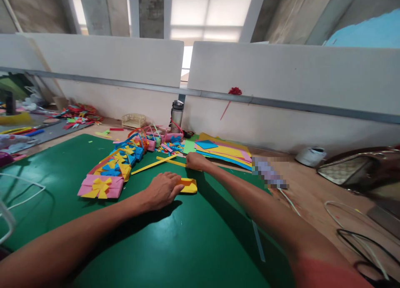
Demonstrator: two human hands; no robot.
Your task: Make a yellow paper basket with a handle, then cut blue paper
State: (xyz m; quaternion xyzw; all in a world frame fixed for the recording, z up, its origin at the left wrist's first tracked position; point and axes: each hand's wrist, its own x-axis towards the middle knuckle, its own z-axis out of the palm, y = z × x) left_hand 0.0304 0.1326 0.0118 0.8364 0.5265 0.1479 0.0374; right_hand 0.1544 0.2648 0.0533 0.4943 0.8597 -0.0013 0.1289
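My left hand (164, 191) lies over the left part of a small folded yellow paper box (190, 186) on the green mat, its fingers bent around it. Farther forward, my right hand (196, 160) is closed on the right end of a yellow paper strip (176, 162). Another yellow strip (146, 168) lies across that one at an angle. To the left of my hands stands a row of paper gift bags; the nearest is a pink bag (114, 187) with a yellow bow (100, 188). My right fingertips are partly hidden.
Stacked coloured paper sheets (225, 148) lie beyond my right hand. A steel bottle (177, 115) stands by the white partition (281, 79), near small paper scraps (171, 147). On the right are a tape roll (311, 156), a brown bag (359, 169) and cables (359, 234).
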